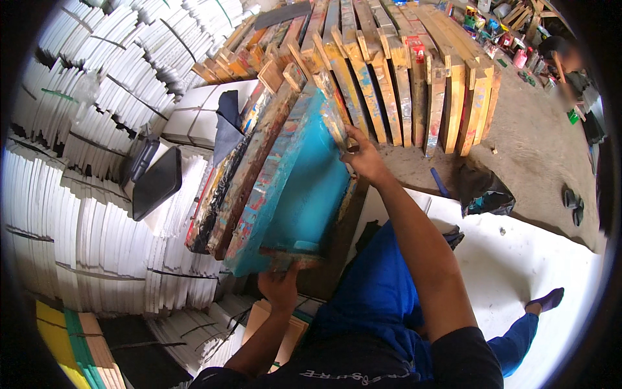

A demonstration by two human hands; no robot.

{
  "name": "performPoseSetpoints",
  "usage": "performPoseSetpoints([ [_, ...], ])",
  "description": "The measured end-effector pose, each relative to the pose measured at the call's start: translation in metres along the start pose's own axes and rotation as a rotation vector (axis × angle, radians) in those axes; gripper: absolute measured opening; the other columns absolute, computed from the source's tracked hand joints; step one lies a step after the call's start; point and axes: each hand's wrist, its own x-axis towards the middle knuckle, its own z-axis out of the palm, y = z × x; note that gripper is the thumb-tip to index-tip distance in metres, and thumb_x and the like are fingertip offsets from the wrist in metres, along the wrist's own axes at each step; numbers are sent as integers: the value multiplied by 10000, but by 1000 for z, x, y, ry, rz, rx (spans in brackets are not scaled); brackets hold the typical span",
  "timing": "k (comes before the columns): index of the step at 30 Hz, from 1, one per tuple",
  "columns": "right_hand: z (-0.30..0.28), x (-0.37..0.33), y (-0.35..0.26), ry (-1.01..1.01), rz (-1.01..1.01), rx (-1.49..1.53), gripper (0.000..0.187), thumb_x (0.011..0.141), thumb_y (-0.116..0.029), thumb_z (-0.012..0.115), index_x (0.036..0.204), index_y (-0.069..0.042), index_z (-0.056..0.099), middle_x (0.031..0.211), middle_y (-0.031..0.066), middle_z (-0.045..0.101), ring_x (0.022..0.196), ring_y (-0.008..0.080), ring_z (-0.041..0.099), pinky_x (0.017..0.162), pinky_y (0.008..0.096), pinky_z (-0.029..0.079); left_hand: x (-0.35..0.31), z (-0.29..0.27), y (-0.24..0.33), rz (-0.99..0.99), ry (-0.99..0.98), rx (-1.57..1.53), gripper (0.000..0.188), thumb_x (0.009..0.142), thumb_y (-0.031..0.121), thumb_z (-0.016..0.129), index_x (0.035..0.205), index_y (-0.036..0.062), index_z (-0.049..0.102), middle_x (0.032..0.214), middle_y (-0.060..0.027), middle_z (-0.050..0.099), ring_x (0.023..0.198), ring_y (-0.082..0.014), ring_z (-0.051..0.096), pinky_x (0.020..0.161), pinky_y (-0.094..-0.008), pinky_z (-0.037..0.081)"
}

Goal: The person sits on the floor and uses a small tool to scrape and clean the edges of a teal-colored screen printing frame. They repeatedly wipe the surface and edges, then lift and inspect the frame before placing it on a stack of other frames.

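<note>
Both your hands grip the blue frame (308,188) on the near side of the row of wooden frames (402,91), its long axis pointing toward that row, your right hand (364,155) pinching the long edge nearer it, your left hand (280,288) clasping the end farther away.

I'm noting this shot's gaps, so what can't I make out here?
All in the head view:
- Left hand: some fingertips, hidden by the lower edge of the turquoise screen.
- That screen's far face: turned away from the camera.
- Black bag: any contents, hidden by its folds.
- Person at upper right: blurred.
- Yellow sheets: cut off by the dark lens rim.
</note>
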Motion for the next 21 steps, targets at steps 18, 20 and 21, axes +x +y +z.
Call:
performPoseSetpoints([
  [18,5,8,-6,23,-48,28,861,803,25,759,1592,-114,443,1454,120,583,1080,247,688,973,375,557,-7,-1,-3,-39,60,-117,772,848,-72,812,1481,51,387,1427,-152,514,1227,-263,613,936,-356,578],
  [20,4,10,-7,20,-50,17,852,799,17,761,1585,-104,454,1439,123,594,1092,247,688,973,374,556,-7,-1,0,-42,54,-137,755,851,-74,808,1470,47,393,1412,-151,522,1223,-256,618,928,-351,580],
  [21,4,10,-8,19,-40,39,848,798,12,762,1582,-99,459,1432,124,600,1097,247,688,973,373,555,-6,-1,0,-33,46,-135,752,852,-74,808,1467,48,394,1405,-150,525,1224,-253,619,925,-349,581],
])
